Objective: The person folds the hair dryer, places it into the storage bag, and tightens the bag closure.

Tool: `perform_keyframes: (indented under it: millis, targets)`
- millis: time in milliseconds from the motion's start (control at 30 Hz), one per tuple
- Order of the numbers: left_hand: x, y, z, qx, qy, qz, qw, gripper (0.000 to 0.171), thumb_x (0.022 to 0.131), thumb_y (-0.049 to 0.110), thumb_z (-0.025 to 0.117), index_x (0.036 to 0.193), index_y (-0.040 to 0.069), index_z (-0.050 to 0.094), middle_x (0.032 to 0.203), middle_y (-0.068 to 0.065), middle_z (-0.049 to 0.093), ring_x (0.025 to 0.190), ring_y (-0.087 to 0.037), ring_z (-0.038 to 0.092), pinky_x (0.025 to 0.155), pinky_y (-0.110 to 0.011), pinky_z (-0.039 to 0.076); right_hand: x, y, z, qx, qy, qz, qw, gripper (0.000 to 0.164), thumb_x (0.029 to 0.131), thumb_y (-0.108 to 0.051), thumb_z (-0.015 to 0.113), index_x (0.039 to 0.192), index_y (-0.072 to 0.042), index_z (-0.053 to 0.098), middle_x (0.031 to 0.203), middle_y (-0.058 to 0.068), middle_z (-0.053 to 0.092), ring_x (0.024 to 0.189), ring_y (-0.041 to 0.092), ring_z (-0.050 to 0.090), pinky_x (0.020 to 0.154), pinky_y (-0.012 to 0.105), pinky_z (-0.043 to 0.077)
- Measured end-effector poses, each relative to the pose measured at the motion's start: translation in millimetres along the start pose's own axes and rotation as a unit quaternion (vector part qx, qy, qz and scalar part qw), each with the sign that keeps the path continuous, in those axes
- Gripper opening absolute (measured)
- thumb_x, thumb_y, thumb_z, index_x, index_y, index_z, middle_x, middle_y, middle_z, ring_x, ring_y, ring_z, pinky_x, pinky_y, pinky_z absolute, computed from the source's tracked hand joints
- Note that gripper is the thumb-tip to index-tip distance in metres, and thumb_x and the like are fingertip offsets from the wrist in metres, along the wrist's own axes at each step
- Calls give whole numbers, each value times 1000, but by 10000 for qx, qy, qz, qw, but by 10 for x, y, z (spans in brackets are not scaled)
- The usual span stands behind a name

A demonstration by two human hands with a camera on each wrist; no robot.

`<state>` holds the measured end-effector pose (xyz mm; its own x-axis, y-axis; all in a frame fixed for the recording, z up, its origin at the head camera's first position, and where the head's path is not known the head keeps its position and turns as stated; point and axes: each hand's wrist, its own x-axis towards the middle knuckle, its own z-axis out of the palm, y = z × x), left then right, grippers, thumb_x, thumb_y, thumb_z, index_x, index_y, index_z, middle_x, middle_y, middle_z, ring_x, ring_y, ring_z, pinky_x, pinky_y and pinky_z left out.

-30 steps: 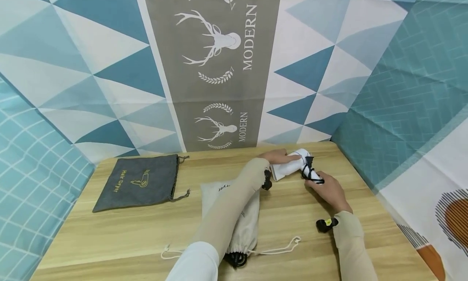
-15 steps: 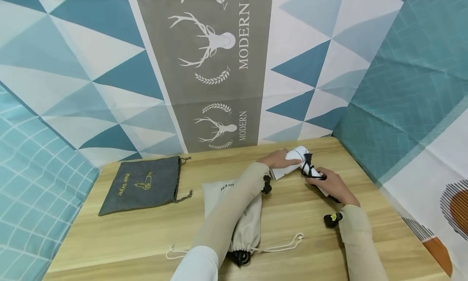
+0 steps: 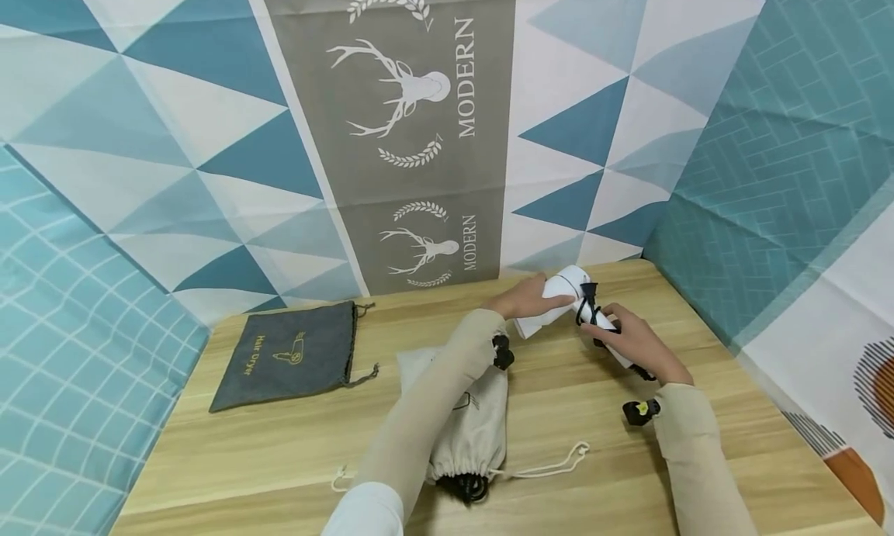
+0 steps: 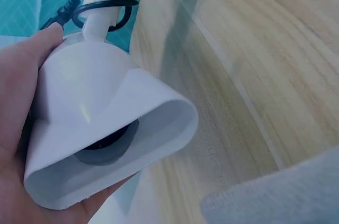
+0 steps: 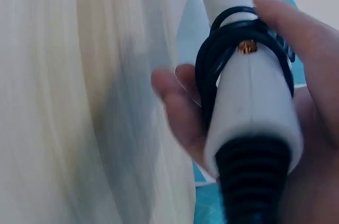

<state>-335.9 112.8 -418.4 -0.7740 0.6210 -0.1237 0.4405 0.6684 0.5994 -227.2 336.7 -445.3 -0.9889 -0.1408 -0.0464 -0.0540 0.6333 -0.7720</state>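
Observation:
A white hair dryer [image 3: 563, 282] is held by both hands at the back right of the table. My left hand [image 3: 531, 298] grips its barrel, thumb on one side and fingers round the other. The wide flat nozzle [image 4: 87, 123] faces the left wrist camera. Around the handle [image 5: 251, 97] my right hand [image 3: 637, 342] is wrapped, thumb along one side and fingers on the other. A black cord [image 5: 209, 65] is wound over the handle, its plug [image 4: 66, 11] near my left thumb. The ribbed black cord sleeve [image 5: 254, 166] sticks out of the handle's end.
A beige drawstring bag [image 3: 478, 420], partly under my left forearm, has black cord at its mouth. Its white string [image 3: 552, 468] trails right. A flat grey Hair Dryer bag [image 3: 293, 354] lies at the left. Patterned cloth [image 3: 433, 133] hangs behind the wooden table [image 3: 279, 451].
Both hands have shifted the hair dryer slightly left and back. My right hand has come further up the handle, whose end now shows below it. The head view has shifted a little.

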Motion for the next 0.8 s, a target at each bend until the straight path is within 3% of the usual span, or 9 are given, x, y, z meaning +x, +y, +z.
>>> perform_keyframes:
  millis: [100, 233, 333, 467, 533, 567, 800]
  targets:
    - [-2, -6, -25, -223, 11, 119, 9997, 80, 96, 64, 49, 139, -3, 42, 113, -12, 58, 82, -17, 62, 69, -28, 52, 14, -30, -2, 150, 78, -138, 9998, 59, 98, -47, 60, 128, 3, 47, 94, 17, 65, 77, 29, 67, 66, 37, 53]
    - [-22, -83, -45, -1238, -254, 65, 9920, 64, 97, 63, 47, 117, 2, 51, 98, -12, 58, 66, -17, 62, 58, -28, 51, -6, -63, 4, 130, 268, -306, 9991, 52, 96, -44, 64, 120, 1, 55, 85, 13, 66, 71, 32, 66, 60, 36, 53]
    - [-56, -137, -46, -2202, -497, -149, 9741, 61, 98, 62, 45, 113, 3, 47, 98, -14, 58, 63, -17, 62, 55, -29, 52, -41, -98, 20, 314, 277, -333, 9986, 50, 93, -41, 70, 120, 0, 59, 85, 14, 69, 69, 34, 67, 59, 36, 53]
    - [-80, -173, -39, -3230, -646, -234, 9439, 69, 97, 61, 51, 136, 6, 36, 103, -15, 59, 66, -19, 64, 56, -33, 56, -56, -159, 45, 570, 280, -364, 9973, 52, 91, -40, 72, 123, -1, 61, 85, 15, 70, 67, 38, 66, 58, 36, 53]
    - [-91, -173, -46, -3468, -681, -211, 9352, 72, 96, 61, 52, 144, 11, 31, 102, -14, 60, 67, -20, 65, 55, -35, 57, -60, -194, 44, 562, 293, -417, 9971, 53, 92, -41, 72, 124, -1, 60, 83, 13, 70, 67, 39, 66, 58, 38, 54]
    - [-101, -166, -52, -3541, -675, -173, 9326, 73, 97, 60, 52, 147, 12, 30, 102, -15, 61, 67, -21, 65, 55, -36, 57, -62, -213, 40, 549, 302, -422, 9971, 52, 92, -41, 71, 124, -1, 61, 82, 13, 69, 67, 39, 66, 58, 39, 54]
    - [-279, -29, -126, -3508, -402, -75, 9356, 74, 96, 64, 48, 149, 16, 30, 96, -12, 63, 63, -20, 64, 54, -36, 56, -100, -376, -24, 233, 385, -665, 9968, 47, 92, -40, 71, 119, -3, 62, 77, 11, 68, 61, 32, 65, 50, 34, 50]
